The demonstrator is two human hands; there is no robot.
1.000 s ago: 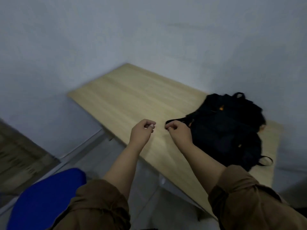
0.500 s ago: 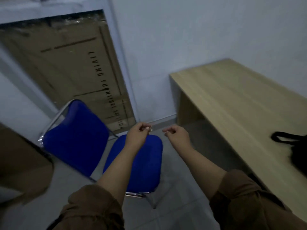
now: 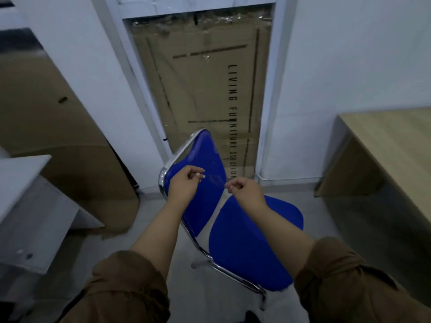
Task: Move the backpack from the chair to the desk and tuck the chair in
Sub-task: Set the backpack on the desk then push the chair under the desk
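Your left hand [image 3: 184,184] and right hand [image 3: 247,190] hang side by side over the blue chair [image 3: 245,231], both with fingers curled loosely shut and nothing held in either. Left one sits in front of the backrest, right one above the gap between backrest and seat. The chair's seat is bare and it stands out on the floor, well apart from the wooden worktop [image 3: 394,138] over at 3 o'clock. The backpack isn't in your view. A tall cardboard box [image 3: 200,89] leans up at 12 o'clock behind the chair
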